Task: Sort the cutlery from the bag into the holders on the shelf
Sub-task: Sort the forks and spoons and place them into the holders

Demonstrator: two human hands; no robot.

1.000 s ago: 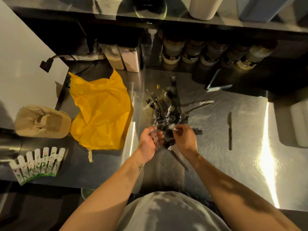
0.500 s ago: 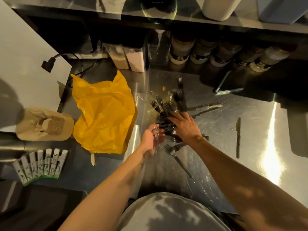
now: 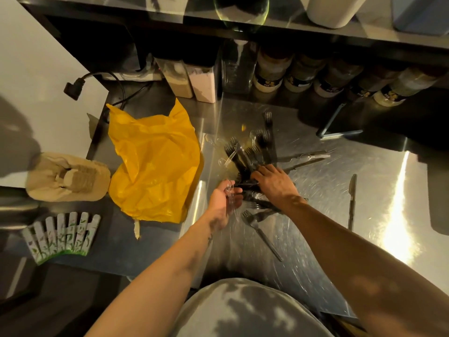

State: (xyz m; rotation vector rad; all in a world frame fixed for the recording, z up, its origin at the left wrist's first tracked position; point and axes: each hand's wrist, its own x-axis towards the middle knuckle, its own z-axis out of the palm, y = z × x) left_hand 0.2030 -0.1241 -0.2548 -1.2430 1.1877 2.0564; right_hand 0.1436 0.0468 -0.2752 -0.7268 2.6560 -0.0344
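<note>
A pile of black and clear plastic cutlery point(image 3: 252, 152) lies on the steel counter point(image 3: 315, 215). My left hand point(image 3: 223, 203) holds a small bundle of clear plastic spoons point(image 3: 230, 193) at the pile's near left edge. My right hand point(image 3: 274, 183) reaches into the pile with its fingers down among black pieces; whether it grips one is hidden. A black fork point(image 3: 261, 233) lies loose below the hands and a black knife point(image 3: 351, 200) lies apart to the right. The empty yellow bag point(image 3: 153, 161) is spread flat to the left. Holders point(image 3: 335, 10) stand on the shelf above.
Spice jars point(image 3: 301, 76) and two tall containers point(image 3: 192, 81) line the back under the shelf. A brown paper bag point(image 3: 68, 176) and a fence-shaped holder point(image 3: 60, 237) lie at the left. A power plug point(image 3: 73, 90) and cable sit at the back left.
My right hand has moved forward from the near edge of the pile into it. My left hand has kept the clear spoons and shifted slightly forward.
</note>
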